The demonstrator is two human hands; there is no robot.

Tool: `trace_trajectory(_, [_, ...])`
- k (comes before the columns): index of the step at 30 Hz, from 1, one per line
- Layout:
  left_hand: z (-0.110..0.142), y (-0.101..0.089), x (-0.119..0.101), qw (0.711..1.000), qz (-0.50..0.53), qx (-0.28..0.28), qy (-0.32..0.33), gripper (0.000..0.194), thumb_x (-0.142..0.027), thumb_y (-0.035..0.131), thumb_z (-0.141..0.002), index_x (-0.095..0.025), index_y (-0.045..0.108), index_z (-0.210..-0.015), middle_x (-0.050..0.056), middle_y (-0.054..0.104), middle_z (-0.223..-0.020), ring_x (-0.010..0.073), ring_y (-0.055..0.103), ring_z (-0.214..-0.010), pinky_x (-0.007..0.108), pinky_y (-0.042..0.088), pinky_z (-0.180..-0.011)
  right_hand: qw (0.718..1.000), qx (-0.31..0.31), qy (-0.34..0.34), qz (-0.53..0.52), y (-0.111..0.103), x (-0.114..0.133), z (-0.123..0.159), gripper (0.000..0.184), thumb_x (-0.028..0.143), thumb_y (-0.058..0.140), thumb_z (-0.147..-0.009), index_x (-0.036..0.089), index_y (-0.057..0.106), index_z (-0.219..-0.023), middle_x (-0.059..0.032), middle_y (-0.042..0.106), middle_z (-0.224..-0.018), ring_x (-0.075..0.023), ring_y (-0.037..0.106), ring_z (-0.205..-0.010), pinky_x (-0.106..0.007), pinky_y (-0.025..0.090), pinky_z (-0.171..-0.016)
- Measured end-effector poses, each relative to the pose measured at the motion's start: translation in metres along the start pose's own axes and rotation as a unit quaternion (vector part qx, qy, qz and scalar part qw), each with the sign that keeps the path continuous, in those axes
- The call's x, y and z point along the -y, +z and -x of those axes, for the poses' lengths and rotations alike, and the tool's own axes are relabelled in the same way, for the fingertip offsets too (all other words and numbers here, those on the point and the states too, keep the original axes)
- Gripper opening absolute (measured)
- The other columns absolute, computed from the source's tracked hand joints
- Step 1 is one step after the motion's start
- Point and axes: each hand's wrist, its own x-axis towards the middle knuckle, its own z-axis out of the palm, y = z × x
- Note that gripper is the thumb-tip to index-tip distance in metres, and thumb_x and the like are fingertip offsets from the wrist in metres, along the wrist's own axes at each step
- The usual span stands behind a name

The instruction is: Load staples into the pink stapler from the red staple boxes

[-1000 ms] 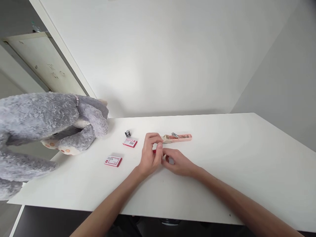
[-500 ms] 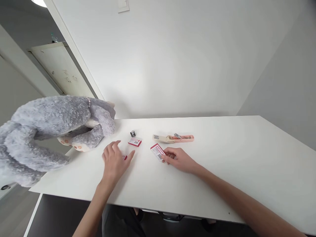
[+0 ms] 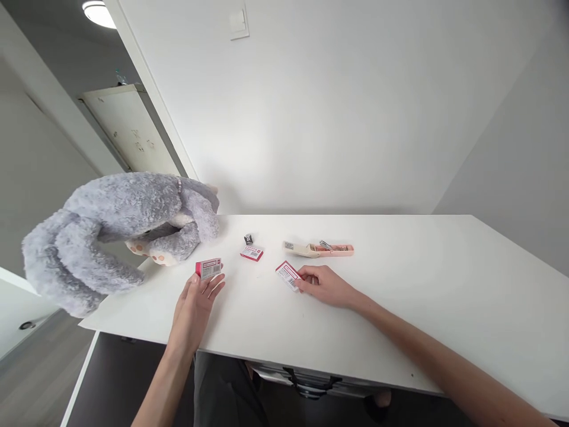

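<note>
My left hand (image 3: 193, 305) is raised at the left part of the table, thumb and fingers holding a small red-and-white box (image 3: 210, 268) with printed text and a barcode. A similar red-and-white box (image 3: 287, 275) is tilted in the fingertips of my right hand (image 3: 320, 286), close to the tabletop. Between the hands, a little farther back, lies another red-and-white box (image 3: 252, 253). Just behind it sits a small black and silver item (image 3: 248, 239), too small to name. What looks like an opened pink and cream stapler (image 3: 335, 250) lies beyond my right hand.
A large grey plush toy (image 3: 120, 207) slumps over the left end of the white table (image 3: 400, 284). A white wall (image 3: 333, 118) borders the table's back edge. Below the front edge are my legs (image 3: 226, 388) and a dark chair or drawer part (image 3: 311, 382).
My left hand has picked up the box beneath it and turned it upright, label facing me. My right hand keeps its box nearly in place. The camera view has shifted slightly.
</note>
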Motion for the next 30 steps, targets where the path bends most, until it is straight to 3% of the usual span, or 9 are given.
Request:
trace_trajectory(3, [0.007, 0.001, 0.006, 0.999, -0.038, -0.025, 0.024, 0.055, -0.058, 0.075, -0.083, -0.023, 0.058, -0.122, 0.013, 0.065, -0.138, 0.0274, 0.069, -0.116, 0.050, 0.050, -0.109, 0.998, 0.066, 0.022, -0.009, 0.003, 0.013, -0.016, 0.031, 0.050, 0.060, -0.094, 0.022, 0.073, -0.089, -0.0028, 0.076, -0.086, -0.0171, 0.062, -0.070, -0.028, 0.041, -0.060])
trace_trajectory(7, [0.021, 0.009, 0.021, 0.968, -0.177, -0.035, 0.172, 0.065, -0.048, 0.082, -0.079, -0.027, 0.049, -0.130, 0.012, 0.062, -0.136, 0.0259, 0.067, -0.115, 0.050, 0.051, -0.107, 0.982, 0.164, 0.070, -0.058, 0.024, 0.032, -0.053, 0.031, 0.048, 0.066, -0.091, 0.018, 0.073, -0.082, -0.0062, 0.076, -0.087, -0.0155, 0.063, -0.068, -0.028, 0.047, -0.059])
trace_trajectory(9, [0.027, 0.013, 0.025, 0.931, -0.264, -0.041, 0.250, 0.068, -0.045, 0.083, -0.078, -0.027, 0.048, -0.133, 0.012, 0.059, -0.139, 0.0263, 0.067, -0.112, 0.050, 0.052, -0.105, 0.986, 0.107, 0.072, -0.103, 0.039, 0.035, -0.067, 0.027, 0.044, 0.068, -0.091, 0.019, 0.072, -0.101, -0.0071, 0.077, -0.096, -0.0160, 0.065, -0.074, -0.027, 0.049, -0.060])
trace_trajectory(12, [0.032, 0.016, 0.025, 0.871, -0.381, -0.037, 0.308, 0.069, -0.044, 0.083, -0.079, -0.028, 0.049, -0.136, 0.012, 0.061, -0.139, 0.0296, 0.066, -0.112, 0.051, 0.052, -0.102, 0.991, 0.006, 0.057, -0.120, 0.054, 0.033, -0.068, 0.037, 0.045, 0.070, -0.091, 0.021, 0.064, -0.119, -0.0067, 0.076, -0.101, -0.0158, 0.067, -0.076, -0.027, 0.050, -0.061])
trace_trajectory(17, [0.027, 0.028, 0.025, 0.842, -0.425, 0.020, 0.332, 0.065, -0.044, 0.080, -0.081, -0.028, 0.052, -0.138, 0.011, 0.066, -0.131, 0.0319, 0.066, -0.113, 0.051, 0.051, -0.100, 0.973, 0.087, -0.033, -0.211, 0.050, 0.032, -0.039, 0.042, 0.058, 0.058, -0.098, 0.024, 0.065, -0.121, -0.0088, 0.072, -0.118, -0.0192, 0.070, -0.095, -0.030, 0.053, -0.070])
trace_trajectory(20, [0.016, 0.050, 0.031, 0.857, -0.398, 0.064, 0.320, 0.067, -0.043, 0.083, -0.079, -0.029, 0.052, -0.136, 0.011, 0.065, -0.131, 0.0316, 0.065, -0.114, 0.051, 0.051, -0.101, 0.978, 0.059, -0.042, -0.195, 0.039, 0.032, -0.028, 0.043, 0.055, 0.064, -0.096, 0.024, 0.065, -0.125, -0.0079, 0.072, -0.117, -0.0205, 0.070, -0.098, -0.031, 0.052, -0.072])
trace_trajectory(22, [0.007, 0.067, 0.034, 0.887, -0.345, 0.104, 0.290, 0.071, -0.043, 0.085, -0.076, -0.029, 0.049, -0.136, 0.012, 0.060, -0.138, 0.0301, 0.063, -0.119, 0.050, 0.050, -0.104, 0.980, 0.031, -0.037, -0.194, 0.030, 0.029, -0.026, 0.041, 0.053, 0.065, -0.095, 0.024, 0.067, -0.123, -0.0072, 0.073, -0.111, -0.0200, 0.069, -0.094, -0.031, 0.050, -0.072])
trace_trajectory(26, [-0.016, 0.096, 0.034, 0.946, -0.170, 0.236, 0.141, 0.058, -0.045, 0.073, -0.089, -0.030, 0.040, -0.134, 0.012, 0.060, -0.139, 0.0232, 0.064, -0.121, 0.047, 0.050, -0.106, 0.972, 0.021, -0.021, -0.233, 0.005, 0.016, -0.019, 0.041, 0.053, 0.066, -0.094, 0.023, 0.069, -0.122, -0.0058, 0.071, -0.103, -0.0170, 0.065, -0.084, -0.031, 0.049, -0.072])
trace_trajectory(30, [-0.035, 0.115, 0.027, 0.931, -0.076, 0.356, 0.038, 0.050, -0.043, 0.072, -0.091, -0.030, 0.043, -0.130, 0.010, 0.069, -0.127, 0.0208, 0.067, -0.115, 0.044, 0.051, -0.103, 0.955, 0.037, -0.002, -0.294, -0.014, 0.001, -0.012, 0.049, 0.057, 0.070, -0.090, 0.024, 0.068, -0.126, -0.0068, 0.068, -0.107, -0.0162, 0.062, -0.079, -0.033, 0.050, -0.073])
